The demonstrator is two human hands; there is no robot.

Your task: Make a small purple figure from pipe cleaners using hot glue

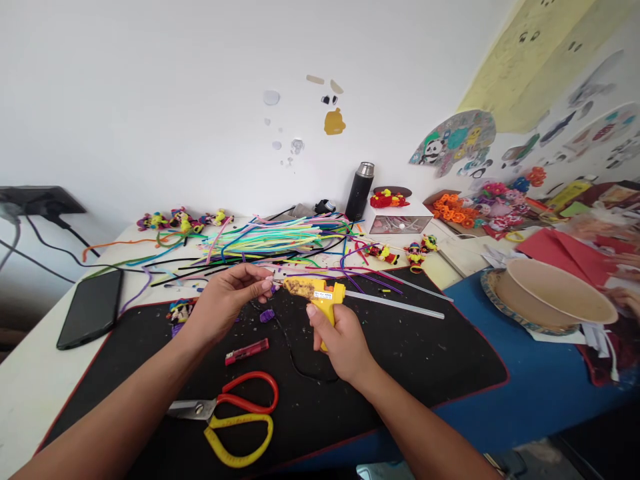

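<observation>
My right hand (340,333) is wrapped round the handle of a yellow hot glue gun (305,289), whose nozzle points left. A clear glue stick (395,305) sticks out of its back end. At the nozzle tip, my left hand (233,293) pinches a small purple piece (273,288), mostly hidden by the fingers. A coiled purple pipe cleaner piece (267,316) lies on the black mat (400,373) just below. Nearer to me are a red lighter (247,351) and scissors (240,417) with one red and one yellow handle.
Behind the mat lies a heap of coloured pipe cleaners (270,240). Small pipe cleaner figures (383,253) stand around it. A black phone (93,310) is at left, a black flask (360,192) at the back, a bowl (560,293) at right. Another person's hand (625,293) shows at the right edge.
</observation>
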